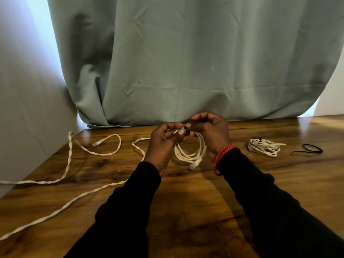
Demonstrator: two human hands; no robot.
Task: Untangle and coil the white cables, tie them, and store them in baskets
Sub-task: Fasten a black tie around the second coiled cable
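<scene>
Coiled cable (189,151), hanging between the hands: white, pale clear plug.
Tie (186,131), at the fingertips: black.
Loose cable (70,157), left of the left hand (163,144): white, twisted pattern.
Tied bundle (264,147), right of the right hand (212,135): white, black tie.
Band (309,148), farther right: black.
Bracelet (221,155), right wrist: red-orange.
Sleeves (130,207): black.
Table (186,202): brown wood grain, dark streaks.
Curtain (186,62), beyond the hands: grey-green.

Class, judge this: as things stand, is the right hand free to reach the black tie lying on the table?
Probably not yet: the right hand is busy pinching a coil of white cable. The path to the black tie looks open, past a tied bundle.
</scene>
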